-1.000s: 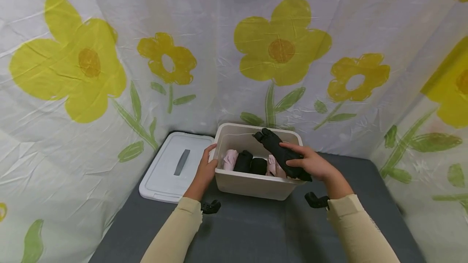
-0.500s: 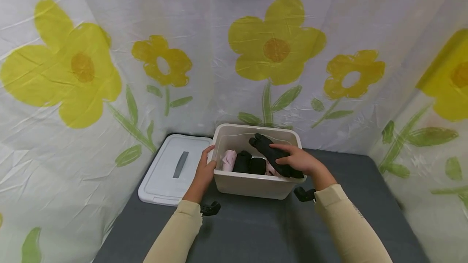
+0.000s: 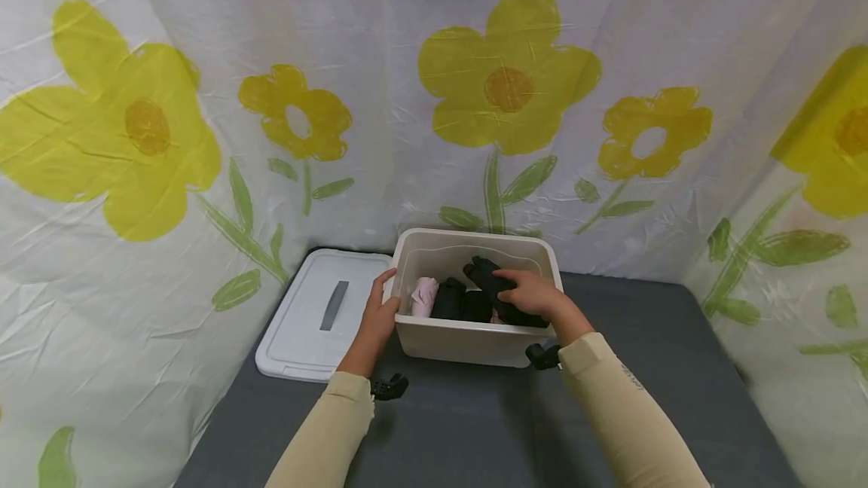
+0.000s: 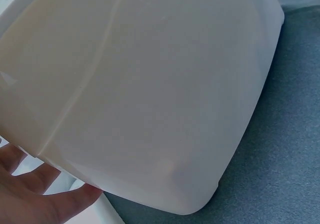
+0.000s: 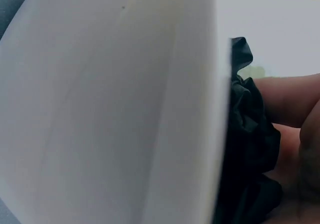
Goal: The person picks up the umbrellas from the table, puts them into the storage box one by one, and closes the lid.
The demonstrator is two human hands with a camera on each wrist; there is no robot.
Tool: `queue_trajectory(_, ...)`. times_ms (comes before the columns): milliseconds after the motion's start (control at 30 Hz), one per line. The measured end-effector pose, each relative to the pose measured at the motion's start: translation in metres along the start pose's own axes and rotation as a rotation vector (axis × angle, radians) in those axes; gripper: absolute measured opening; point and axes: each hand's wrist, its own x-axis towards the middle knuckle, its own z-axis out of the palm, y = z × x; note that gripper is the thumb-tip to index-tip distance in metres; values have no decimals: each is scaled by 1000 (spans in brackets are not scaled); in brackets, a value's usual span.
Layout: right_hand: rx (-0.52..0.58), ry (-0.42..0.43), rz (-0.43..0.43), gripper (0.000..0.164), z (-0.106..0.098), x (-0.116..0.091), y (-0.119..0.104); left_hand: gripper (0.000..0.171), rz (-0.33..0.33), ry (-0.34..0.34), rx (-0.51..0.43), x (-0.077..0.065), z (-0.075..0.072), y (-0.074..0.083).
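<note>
A cream plastic storage box (image 3: 468, 343) stands at the back of the table. My left hand (image 3: 373, 315) holds its left end, with the fingers (image 4: 75, 199) against the box's edge in the left wrist view. Inside the box, my right hand (image 3: 539, 298) grips a rolled black cloth bundle (image 3: 483, 272) from above. The bundle lies slantwise, its far end raised toward the back wall of the box. Its crumpled dark fabric (image 5: 247, 114) shows beyond the box wall in the right wrist view. Left of it sit a pink roll (image 3: 424, 297) and black rolls (image 3: 448, 301), while a pink piece is mostly hidden under it.
A white lid (image 3: 294, 337) with a grey handle (image 3: 334, 306) lies just left of the box. The table has a dark grey cover (image 3: 461, 428). A white curtain (image 3: 393, 134) printed with yellow flowers hangs close behind and along both sides.
My right hand has moved down and left, lowering the black bundle from above the right rim into the box. The left hand keeps its hold on the box end.
</note>
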Motion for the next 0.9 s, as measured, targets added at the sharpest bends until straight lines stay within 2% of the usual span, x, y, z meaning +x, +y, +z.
queue_trajectory(200,-120,41,26,52,9,9,-1,62,1,21,-4,16,1,-26)
queue_trajectory(300,-178,57,34,49,14,12,-2,62,9,39,13,19,3,-32)
queue_trajectory(400,-141,54,57,47,17,11,-3,62,10,47,14,20,4,-33)
queue_trajectory(533,-121,53,5,43,18,5,-7,62,11,43,21,19,3,-31)
queue_trajectory(633,-148,62,-83,41,18,-2,-10,62,4,52,28,18,0,-30)
queue_trajectory(733,-132,76,-127,40,17,-12,-12,62,10,50,36,19,-1,-31)
queue_trajectory(900,-120,147,-152,37,19,-29,-11,63,-9,22,47,21,0,-29)
